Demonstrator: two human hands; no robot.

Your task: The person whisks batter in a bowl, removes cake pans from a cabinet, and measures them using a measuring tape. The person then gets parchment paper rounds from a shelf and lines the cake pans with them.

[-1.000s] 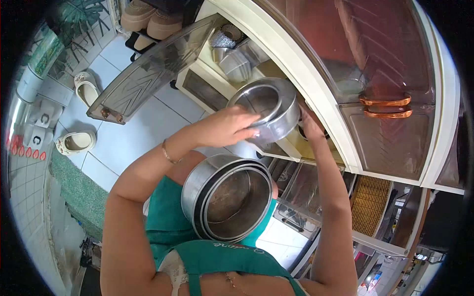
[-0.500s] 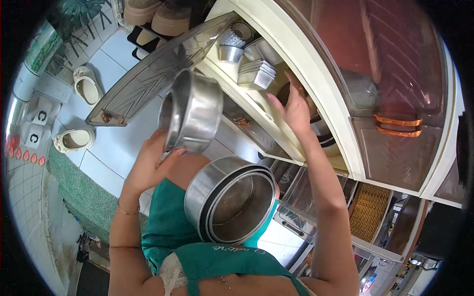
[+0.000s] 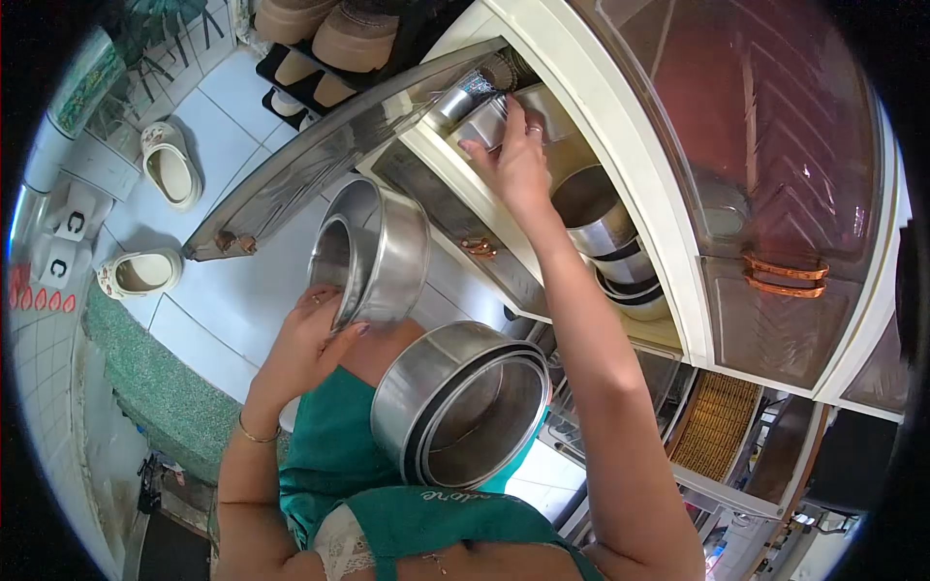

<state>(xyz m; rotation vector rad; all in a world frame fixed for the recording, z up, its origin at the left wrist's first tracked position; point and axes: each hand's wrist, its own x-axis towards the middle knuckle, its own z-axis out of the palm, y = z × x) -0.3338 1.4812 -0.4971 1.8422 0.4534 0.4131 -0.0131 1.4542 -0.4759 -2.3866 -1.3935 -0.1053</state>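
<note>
Head view, and both hands were at work! The left hand (image 3: 302, 347) had its grip closed on a round metal pan (image 3: 399, 247), a smaller round piece (image 3: 334, 254) sitting inside it; the pan rose towards one o'clock from that grip, tilted on its side, thumb by the rim. Across at the open cabinet (image 3: 651, 211), the right hand (image 3: 523, 167) had reached in among the bakeware! Small metal tins (image 3: 481, 123) lay at about half past ten from its palm, right against the spread fingers and thumb; whether that grip had closed on them, you couldn't tell. Near it, between four and five o'clock, stood more round pans (image 3: 607, 235) inside the cabinet. And down on the lap, at four o'clock from the left hand, rested a nested set of pans (image 3: 484, 421), mouths tipped towards the camera!
</note>
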